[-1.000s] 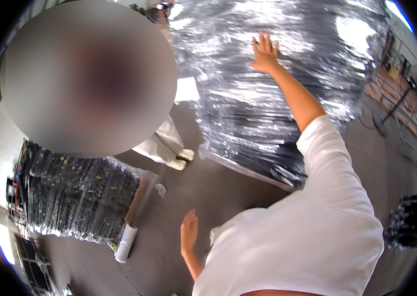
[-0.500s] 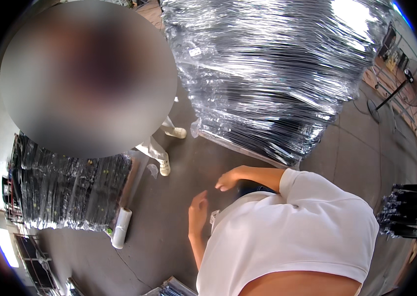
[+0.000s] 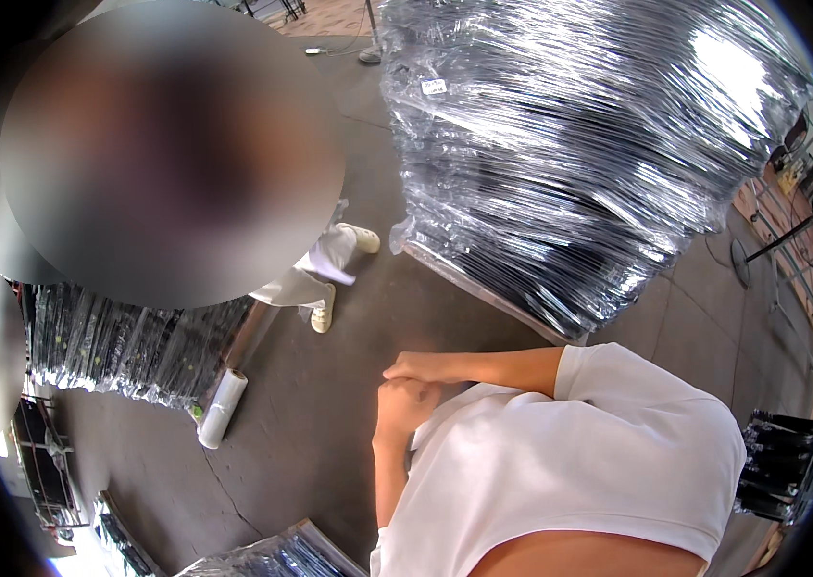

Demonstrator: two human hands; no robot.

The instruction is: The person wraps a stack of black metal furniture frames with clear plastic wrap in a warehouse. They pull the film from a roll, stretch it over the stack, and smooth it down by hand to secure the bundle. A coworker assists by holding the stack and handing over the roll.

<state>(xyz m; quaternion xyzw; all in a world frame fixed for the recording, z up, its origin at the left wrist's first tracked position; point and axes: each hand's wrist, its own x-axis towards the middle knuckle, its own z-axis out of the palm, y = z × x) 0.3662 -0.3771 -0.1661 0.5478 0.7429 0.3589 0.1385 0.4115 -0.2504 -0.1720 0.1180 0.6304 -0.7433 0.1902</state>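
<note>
Left hand (image 3: 404, 404) curled into a loose fist, right hand (image 3: 418, 367) flat across it, touching, both empty, frame centre. Large stack wrapped in shiny clear film (image 3: 579, 154) sits upper right, well apart.

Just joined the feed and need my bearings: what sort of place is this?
Probably a warehouse or packing floor: a big stretch-wrapped stack of dark goods, a smaller wrapped stack, and a roll of film lying on the bare concrete floor.

Cracked grey concrete floor (image 3: 329, 423), sunlit film-wrapped pallet stacks (image 3: 579, 144), a film roll (image 3: 222, 408) lying near.
</note>
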